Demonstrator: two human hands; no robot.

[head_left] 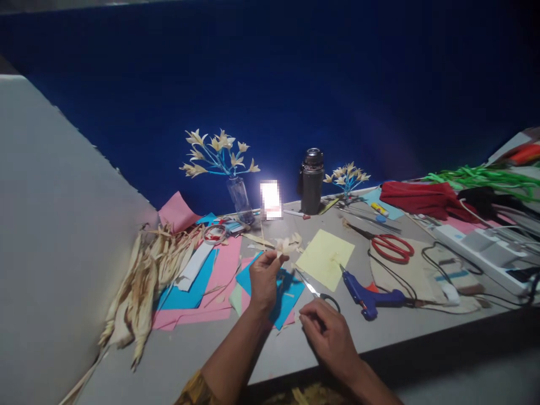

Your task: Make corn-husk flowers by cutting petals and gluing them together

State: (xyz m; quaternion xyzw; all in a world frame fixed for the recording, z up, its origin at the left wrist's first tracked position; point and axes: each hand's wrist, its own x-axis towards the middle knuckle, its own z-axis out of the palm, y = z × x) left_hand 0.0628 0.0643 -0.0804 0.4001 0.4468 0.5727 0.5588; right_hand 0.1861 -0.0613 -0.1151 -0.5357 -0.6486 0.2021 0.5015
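Observation:
My left hand (265,279) is closed in a pinch on a pale husk flower (285,246), its petals pointing up above the fingertips. Below that hand lies blue paper (291,289). My right hand (328,333) hovers lower and to the right, its fingers curled in; whatever they may hold is too small to make out. Just beyond it are small scissors (311,284) with dark handles, partly covered by the hand. A yellow paper sheet (327,256) lies past the scissors, and a blue glue gun (369,295) rests to their right.
Dried corn husks (141,287) heap at the left over pink paper (223,270). At the back stand a glass bottle (239,197) of husk flowers, a bright blurred light (270,199) and a dark flask (312,188). Red-handled scissors (392,248) and a power strip (481,253) lie right.

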